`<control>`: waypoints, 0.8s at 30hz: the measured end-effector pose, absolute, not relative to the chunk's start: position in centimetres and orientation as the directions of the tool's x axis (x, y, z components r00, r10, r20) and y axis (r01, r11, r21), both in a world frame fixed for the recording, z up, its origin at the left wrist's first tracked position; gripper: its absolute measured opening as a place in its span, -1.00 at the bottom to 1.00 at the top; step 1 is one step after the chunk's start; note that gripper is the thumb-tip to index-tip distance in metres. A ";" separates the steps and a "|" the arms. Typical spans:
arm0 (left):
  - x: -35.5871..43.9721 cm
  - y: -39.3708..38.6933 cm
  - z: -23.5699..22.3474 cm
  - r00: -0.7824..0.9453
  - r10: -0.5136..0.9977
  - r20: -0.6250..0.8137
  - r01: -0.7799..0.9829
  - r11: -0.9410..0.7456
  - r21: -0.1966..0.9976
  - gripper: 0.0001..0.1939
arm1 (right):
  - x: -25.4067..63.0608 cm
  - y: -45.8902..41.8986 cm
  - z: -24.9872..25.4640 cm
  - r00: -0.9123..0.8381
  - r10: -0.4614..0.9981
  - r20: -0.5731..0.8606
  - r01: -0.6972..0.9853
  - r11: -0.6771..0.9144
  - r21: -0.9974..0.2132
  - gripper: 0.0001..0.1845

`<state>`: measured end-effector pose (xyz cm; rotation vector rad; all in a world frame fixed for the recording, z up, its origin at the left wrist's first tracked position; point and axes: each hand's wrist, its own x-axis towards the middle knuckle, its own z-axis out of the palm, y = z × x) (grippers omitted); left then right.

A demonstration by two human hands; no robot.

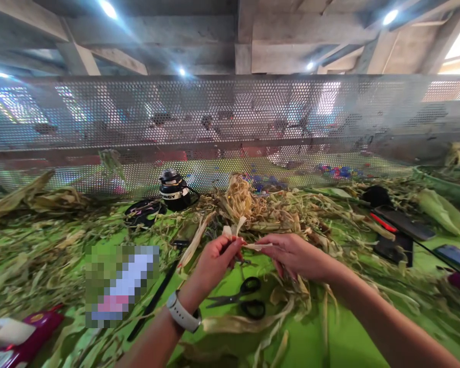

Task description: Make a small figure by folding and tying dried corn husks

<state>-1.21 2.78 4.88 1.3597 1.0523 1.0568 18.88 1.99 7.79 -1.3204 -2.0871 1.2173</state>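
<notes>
Between my two hands a pale strip of corn husk (pixel 255 246) is stretched, pinched at each side. My left hand (pixel 222 254), with a white watch (pixel 184 313) on its wrist, has its thumb and forefinger closed on the strip; husk ends stick up above the fingers. On the other side my right hand (pixel 285 251) grips the strip between thumb and fingers. Black-handled scissors (pixel 239 299) lie partly open on the green table just below the hands. Beyond them stands a bundle of shredded, curly husk (pixel 237 198).
Loose husks (pixel 34 271) cover much of the green table (pixel 306 342). A black jar (pixel 173 190) stands by the perforated metal screen (pixel 222 110). A black rod (pixel 153 301) lies left, phones (pixel 458 256) right, a purple tool (pixel 26 340) lower left. People sit behind the screen.
</notes>
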 end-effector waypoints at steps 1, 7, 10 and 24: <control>-1.3 2.9 4.8 0.227 0.972 0.052 0.051 -0.065 0.997 -0.70 | 18.9 1.9 8.0 -0.478 0.873 -0.093 0.548 0.214 -0.809 -0.63; -2.2 3.2 4.3 0.378 0.920 0.104 0.168 -0.179 0.970 -0.73 | 18.5 1.7 9.0 -0.393 0.915 0.087 0.721 0.365 -0.589 -0.69; -2.8 3.2 4.7 0.394 0.906 0.153 0.236 -0.261 0.936 -0.73 | 18.8 2.0 9.4 -0.421 0.902 0.095 0.768 0.411 -0.491 -0.69; -2.4 2.8 5.1 0.510 0.857 0.078 0.241 -0.229 0.943 -0.71 | 18.6 2.8 7.5 -0.473 0.845 0.252 0.479 0.486 -0.731 -0.60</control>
